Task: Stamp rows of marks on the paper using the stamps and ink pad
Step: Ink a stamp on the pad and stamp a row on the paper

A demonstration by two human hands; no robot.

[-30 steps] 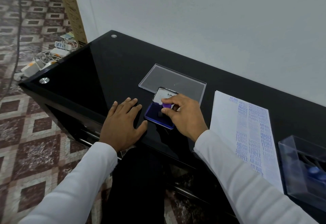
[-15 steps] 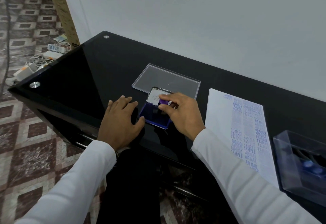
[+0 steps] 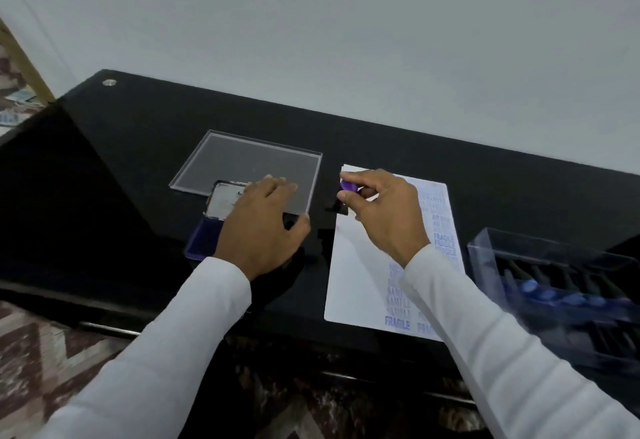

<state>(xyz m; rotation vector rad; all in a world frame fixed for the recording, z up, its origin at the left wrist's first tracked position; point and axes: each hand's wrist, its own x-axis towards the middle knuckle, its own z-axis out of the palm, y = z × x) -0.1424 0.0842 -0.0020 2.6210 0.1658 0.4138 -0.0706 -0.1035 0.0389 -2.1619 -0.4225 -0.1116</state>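
Observation:
My right hand [image 3: 384, 210] pinches a small stamp with a purple handle [image 3: 348, 186] above the top left corner of the white paper [image 3: 358, 265]. The paper lies on the black table and carries blue rows of words such as FRAGILE and SAMPLE along its right and lower parts. My left hand [image 3: 263, 227] lies flat with straight fingers over the open ink pad [image 3: 204, 236], whose blue pad and silver lid [image 3: 223, 201] show at the hand's left.
A clear plastic lid [image 3: 249, 161] lies flat behind the ink pad. At the right stands a clear box [image 3: 554, 279] holding several blue-handled stamps. The glossy black table [image 3: 138, 148] runs along a white wall; patterned floor tiles lie at the left.
My right hand lifted the stamp off the ink pad and carried it right, over the paper's top left corner. My left hand slid onto the ink pad. The view swung right.

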